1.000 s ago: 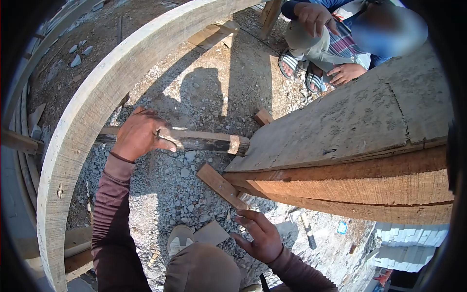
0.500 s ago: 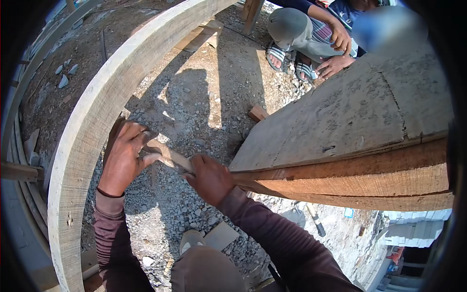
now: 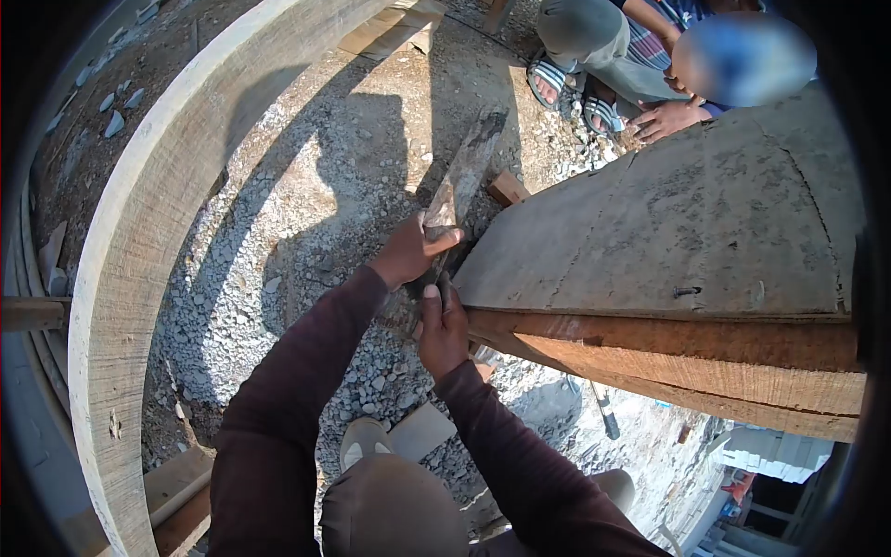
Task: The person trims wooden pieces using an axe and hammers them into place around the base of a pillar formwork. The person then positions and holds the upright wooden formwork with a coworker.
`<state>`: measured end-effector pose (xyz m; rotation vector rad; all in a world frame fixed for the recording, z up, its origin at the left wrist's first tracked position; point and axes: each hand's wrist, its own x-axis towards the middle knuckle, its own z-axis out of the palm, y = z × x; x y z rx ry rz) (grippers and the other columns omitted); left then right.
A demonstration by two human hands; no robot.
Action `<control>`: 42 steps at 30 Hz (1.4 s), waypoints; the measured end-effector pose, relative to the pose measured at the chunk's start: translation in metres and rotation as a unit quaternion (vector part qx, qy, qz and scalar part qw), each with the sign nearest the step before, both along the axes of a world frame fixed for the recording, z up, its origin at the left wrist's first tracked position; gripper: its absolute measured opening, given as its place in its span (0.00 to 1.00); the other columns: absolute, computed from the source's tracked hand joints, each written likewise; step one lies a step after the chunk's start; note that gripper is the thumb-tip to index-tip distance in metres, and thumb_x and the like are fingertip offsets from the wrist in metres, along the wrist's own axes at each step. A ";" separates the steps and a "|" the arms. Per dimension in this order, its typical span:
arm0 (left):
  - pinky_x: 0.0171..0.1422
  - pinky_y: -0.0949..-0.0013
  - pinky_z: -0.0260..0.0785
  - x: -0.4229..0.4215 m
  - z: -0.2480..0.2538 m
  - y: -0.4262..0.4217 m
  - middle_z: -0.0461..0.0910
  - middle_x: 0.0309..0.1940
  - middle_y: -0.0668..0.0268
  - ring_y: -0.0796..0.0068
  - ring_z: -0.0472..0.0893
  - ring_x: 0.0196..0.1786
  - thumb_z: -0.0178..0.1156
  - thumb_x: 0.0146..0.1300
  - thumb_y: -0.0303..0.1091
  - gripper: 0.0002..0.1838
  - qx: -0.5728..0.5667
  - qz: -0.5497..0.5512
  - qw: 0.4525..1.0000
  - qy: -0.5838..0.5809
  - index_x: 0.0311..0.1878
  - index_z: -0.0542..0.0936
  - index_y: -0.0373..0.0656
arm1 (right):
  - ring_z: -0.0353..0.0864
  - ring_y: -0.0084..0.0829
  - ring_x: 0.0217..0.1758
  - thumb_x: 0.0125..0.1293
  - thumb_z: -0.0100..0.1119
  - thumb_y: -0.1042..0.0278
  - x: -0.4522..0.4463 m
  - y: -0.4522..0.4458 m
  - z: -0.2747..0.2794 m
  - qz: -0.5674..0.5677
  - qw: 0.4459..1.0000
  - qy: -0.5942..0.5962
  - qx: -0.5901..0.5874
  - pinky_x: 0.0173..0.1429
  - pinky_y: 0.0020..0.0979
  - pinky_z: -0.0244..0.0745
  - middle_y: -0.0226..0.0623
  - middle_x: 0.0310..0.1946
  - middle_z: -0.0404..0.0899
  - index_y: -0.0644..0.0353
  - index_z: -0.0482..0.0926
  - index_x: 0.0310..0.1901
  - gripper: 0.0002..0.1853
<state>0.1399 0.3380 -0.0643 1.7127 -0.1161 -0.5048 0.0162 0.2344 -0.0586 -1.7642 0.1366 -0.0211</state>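
A weathered wooden stick (image 3: 461,175) slants up and away from me over the gravel, its far end near the shadow's edge. My left hand (image 3: 414,249) is closed round its nearer part, thumb across it. Just below, my right hand (image 3: 444,332) is closed on its lower end, close to the left hand. Both hands are beside the near corner of a stack of thick planks (image 3: 650,241), whose top is grey and whose side edge is orange-brown. The lowest tip of the stick is hidden by my fingers.
A curved timber beam (image 3: 148,204) arches along the left. Another person (image 3: 603,46) crouches at the top right, a hand by their sandals. A small wood block (image 3: 508,188) lies by the planks. A hammer-like tool (image 3: 606,413) and white blocks (image 3: 775,453) are at the lower right.
The stick has swung from lying crosswise to pointing away from me. My left hand has moved right, beside the planks; my right hand, empty at first, has come up and taken hold of it.
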 end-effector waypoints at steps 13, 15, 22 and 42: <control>0.69 0.57 0.66 0.030 -0.056 -0.063 0.75 0.61 0.38 0.49 0.76 0.65 0.64 0.61 0.66 0.51 0.043 -0.056 0.997 0.018 0.67 0.66 0.24 | 0.84 0.41 0.51 0.68 0.66 0.61 -0.176 -0.128 0.054 0.168 0.941 0.257 -0.144 0.53 0.37 0.81 0.49 0.54 0.76 0.66 0.73 0.65 0.28; 0.69 0.57 0.66 0.022 -0.061 -0.058 0.75 0.61 0.39 0.50 0.76 0.65 0.63 0.62 0.65 0.50 0.051 -0.032 0.998 0.015 0.68 0.66 0.25 | 0.84 0.41 0.50 0.68 0.67 0.60 -0.179 -0.148 0.047 0.172 0.938 0.245 -0.173 0.52 0.38 0.81 0.49 0.54 0.76 0.66 0.73 0.64 0.28; 0.73 0.59 0.63 0.020 -0.073 -0.058 0.73 0.64 0.41 0.51 0.73 0.68 0.63 0.63 0.64 0.49 0.069 -0.051 0.996 -0.005 0.71 0.64 0.29 | 0.84 0.41 0.51 0.67 0.68 0.59 -0.178 -0.176 0.040 0.145 0.930 0.252 -0.226 0.50 0.36 0.80 0.48 0.54 0.77 0.63 0.75 0.61 0.26; 0.67 0.62 0.66 0.022 -0.100 -0.061 0.80 0.57 0.49 0.60 0.78 0.60 0.66 0.65 0.55 0.38 0.027 -0.032 0.999 0.018 0.65 0.72 0.31 | 0.86 0.42 0.52 0.68 0.68 0.58 -0.168 -0.188 0.031 0.216 0.913 0.260 -0.229 0.53 0.37 0.82 0.53 0.54 0.79 0.68 0.75 0.61 0.27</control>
